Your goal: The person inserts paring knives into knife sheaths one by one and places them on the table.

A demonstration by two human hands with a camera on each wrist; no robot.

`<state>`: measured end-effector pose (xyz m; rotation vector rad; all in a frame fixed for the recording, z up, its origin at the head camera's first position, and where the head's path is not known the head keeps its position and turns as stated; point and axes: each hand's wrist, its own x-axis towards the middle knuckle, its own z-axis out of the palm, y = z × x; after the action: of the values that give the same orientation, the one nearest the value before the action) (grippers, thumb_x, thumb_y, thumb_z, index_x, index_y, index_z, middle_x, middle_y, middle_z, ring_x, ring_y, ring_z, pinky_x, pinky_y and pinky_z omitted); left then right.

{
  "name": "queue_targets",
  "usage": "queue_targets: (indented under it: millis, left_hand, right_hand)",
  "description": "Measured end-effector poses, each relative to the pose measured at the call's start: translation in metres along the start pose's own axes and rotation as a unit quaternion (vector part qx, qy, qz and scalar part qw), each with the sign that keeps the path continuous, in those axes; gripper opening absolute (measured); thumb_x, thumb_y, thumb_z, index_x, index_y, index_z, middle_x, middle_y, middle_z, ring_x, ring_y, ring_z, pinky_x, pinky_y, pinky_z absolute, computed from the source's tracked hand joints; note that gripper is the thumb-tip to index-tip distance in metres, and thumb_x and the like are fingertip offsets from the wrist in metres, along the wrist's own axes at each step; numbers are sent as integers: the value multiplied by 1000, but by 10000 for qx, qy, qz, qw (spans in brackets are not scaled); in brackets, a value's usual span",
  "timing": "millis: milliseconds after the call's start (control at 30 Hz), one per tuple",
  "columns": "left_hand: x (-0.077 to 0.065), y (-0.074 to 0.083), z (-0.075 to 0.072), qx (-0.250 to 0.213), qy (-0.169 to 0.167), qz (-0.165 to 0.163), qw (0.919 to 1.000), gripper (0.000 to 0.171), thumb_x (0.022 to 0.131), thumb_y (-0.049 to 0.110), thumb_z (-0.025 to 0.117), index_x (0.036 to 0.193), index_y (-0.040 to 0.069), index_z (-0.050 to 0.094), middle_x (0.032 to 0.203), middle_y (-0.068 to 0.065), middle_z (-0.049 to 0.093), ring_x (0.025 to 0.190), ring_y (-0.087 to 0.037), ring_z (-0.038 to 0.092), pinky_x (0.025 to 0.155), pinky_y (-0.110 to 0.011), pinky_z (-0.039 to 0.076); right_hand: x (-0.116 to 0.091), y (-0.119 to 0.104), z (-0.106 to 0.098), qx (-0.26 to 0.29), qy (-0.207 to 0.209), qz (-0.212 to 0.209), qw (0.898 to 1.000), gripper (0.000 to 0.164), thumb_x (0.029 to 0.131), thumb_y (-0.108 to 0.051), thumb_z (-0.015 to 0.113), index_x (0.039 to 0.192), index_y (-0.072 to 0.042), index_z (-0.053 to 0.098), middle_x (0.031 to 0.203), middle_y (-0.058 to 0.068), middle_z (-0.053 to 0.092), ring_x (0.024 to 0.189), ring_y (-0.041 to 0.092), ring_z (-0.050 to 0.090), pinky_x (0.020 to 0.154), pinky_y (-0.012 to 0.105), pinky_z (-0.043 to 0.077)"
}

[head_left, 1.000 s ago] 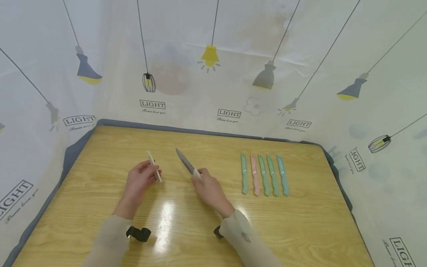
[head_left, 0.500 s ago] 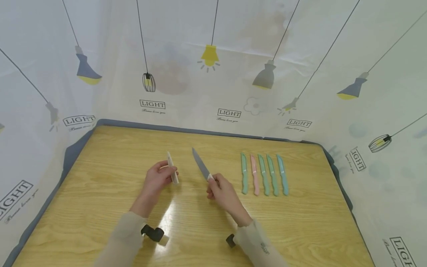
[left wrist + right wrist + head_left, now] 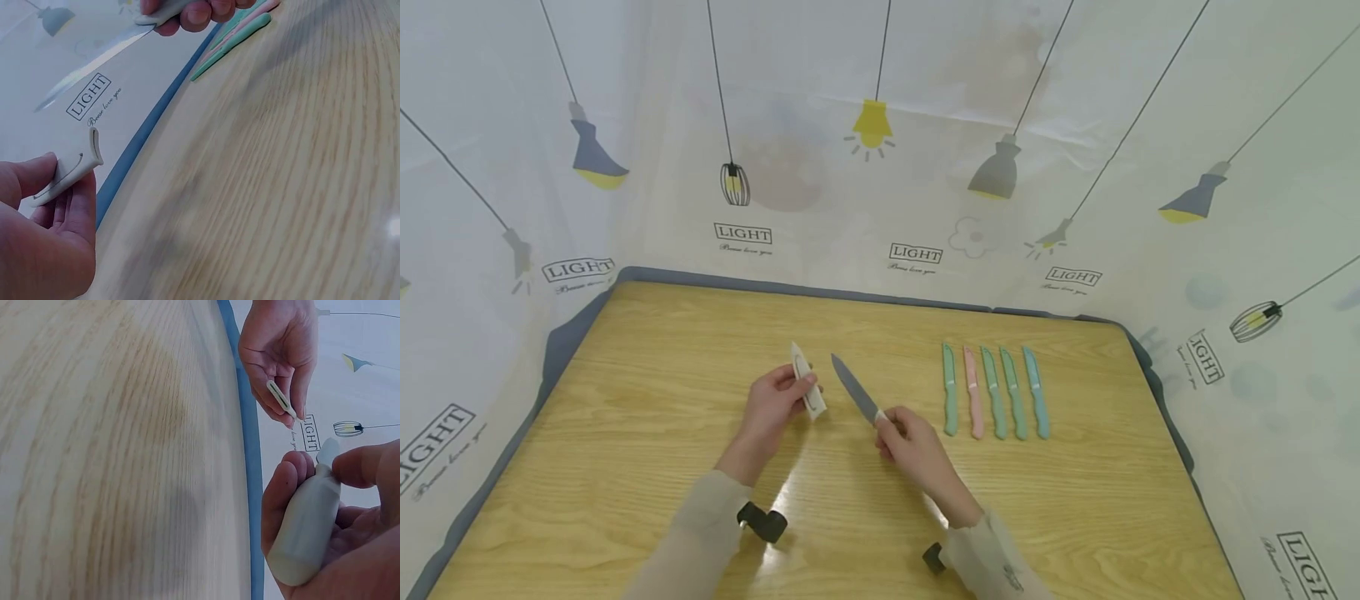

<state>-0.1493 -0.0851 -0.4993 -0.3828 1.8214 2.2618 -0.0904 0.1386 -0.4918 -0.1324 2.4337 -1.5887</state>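
Observation:
My left hand pinches a white knife sheath between thumb and fingers, its slotted mouth tilted toward me. In the left wrist view the sheath shows a curved line along its side. My right hand grips the white handle of a bare knife, the blade pointing up and to the left. Seen from the right wrist, the thick pale knife handle lies in the curled fingers. Blade and sheath are apart, side by side above the table.
On the wooden table, right of my hands, several sheathed knives lie in a row: green ones, a pink one and a blue one. A patterned cloth rises behind and around the table.
Both hands have moved to the right with the sheath and the knife. The sheath has turned so more of its flat side shows. The row of knives has stayed put.

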Motion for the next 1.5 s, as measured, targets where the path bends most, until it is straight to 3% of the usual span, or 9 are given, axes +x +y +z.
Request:
queue_targets:
  millis: [167,333,567,800,1100,1267,1500]
  left_hand:
    - [0,-1,5,-109,101,118,9998,44,96,11,58,132,-12,48,122,-32,56,91,-22,67,78,-27,56]
    - [-1,-3,8,-201,-21,115,9997,43,99,16,54,134,-8,44,116,-29,63,99,-32,66,79,-34,57]
    - [0,-4,13,-389,-203,-44,9990,45,102,18,48,137,-7,36,118,-26,63,98,-27,67,75,-31,58]
    - [2,-4,13,-1032,-201,-260,9941,46,102,13,47,140,-8,32,123,-25,61,101,-25,67,81,-30,56]
    - [6,-3,12,-1713,-197,-502,9837,46,101,7,47,142,-7,29,117,-19,66,103,-23,66,88,-31,53]
    - [7,-3,12,-1889,-208,-581,9800,47,101,7,47,143,-6,29,115,-18,66,106,-24,65,89,-32,52]
    - [6,-2,11,-1896,-244,-568,9799,47,102,6,45,144,-6,28,123,-22,62,110,-26,62,91,-32,51]
  right_hand:
    - [-4,2,-2,-172,-21,-49,9998,37,101,-33,49,100,1,62,72,10,62,60,14,52,50,20,43]
    - [-9,0,-6,-150,-93,-198,9996,29,101,-22,50,103,4,63,73,16,63,60,19,54,49,20,43]
    - [-18,3,-11,-506,-34,-189,9985,33,100,-31,52,98,-1,66,66,3,61,53,6,48,46,18,38]
    - [-24,11,-12,-500,-165,-313,9981,29,100,-22,53,98,4,66,70,12,66,54,11,52,46,18,40]
    - [-29,8,-13,-337,-449,-71,9984,33,99,-28,54,101,2,67,68,5,65,50,4,44,43,15,33]
    - [-29,9,-11,-378,-498,-77,9980,30,100,-22,52,101,4,67,69,10,65,49,5,43,43,16,32]
    - [-30,9,-10,-339,-582,-146,9976,36,99,-32,53,98,1,67,67,2,64,55,7,53,46,17,40]
